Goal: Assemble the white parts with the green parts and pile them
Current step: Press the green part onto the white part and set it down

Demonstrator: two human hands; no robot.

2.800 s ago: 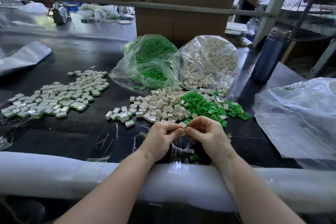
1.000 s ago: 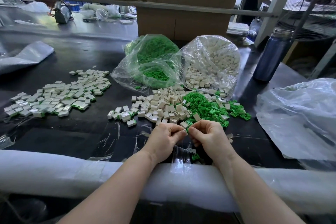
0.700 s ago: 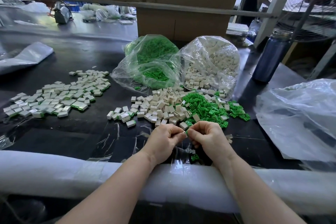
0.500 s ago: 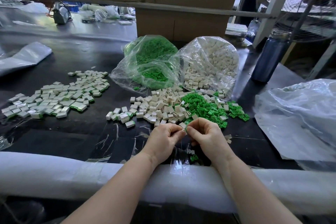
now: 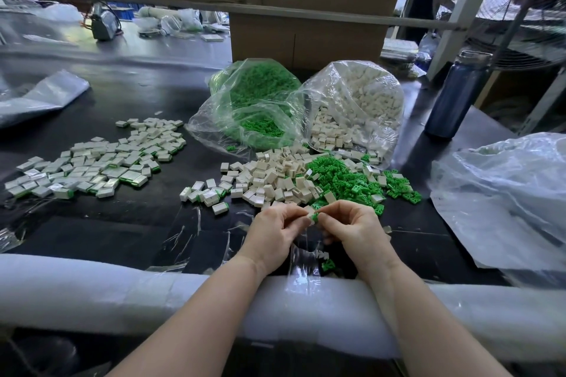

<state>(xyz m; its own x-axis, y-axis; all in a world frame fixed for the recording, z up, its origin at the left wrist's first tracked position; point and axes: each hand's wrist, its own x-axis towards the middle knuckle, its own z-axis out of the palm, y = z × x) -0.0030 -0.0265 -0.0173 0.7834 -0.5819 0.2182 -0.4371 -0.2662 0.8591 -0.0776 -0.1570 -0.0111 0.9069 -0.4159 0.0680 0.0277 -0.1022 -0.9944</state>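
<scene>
Pinching a white part [image 5: 310,210] at its fingertips, the left hand [image 5: 277,231] meets the right hand [image 5: 352,228], which pinches a green part [image 5: 314,217] touching the white one; both hands have their fingers curled and sit low over the black desk [image 5: 128,223], just behind its padded white front edge [image 5: 122,294]. Just beyond the hands lies a loose heap of white parts [image 5: 269,174], with a loose heap of green parts [image 5: 346,177] touching it on the right. Behind these stand two clear bags side by side, the bag of green parts [image 5: 260,101] on the left and the bag of white parts [image 5: 361,107] on the right, both open toward the heaps. Well to the left spreads a pile of assembled pieces [image 5: 98,162], white with green edges showing. A dark blue bottle [image 5: 456,95] stands upright at the right, and a crumpled plastic sheet [image 5: 505,199] lies near it.
</scene>
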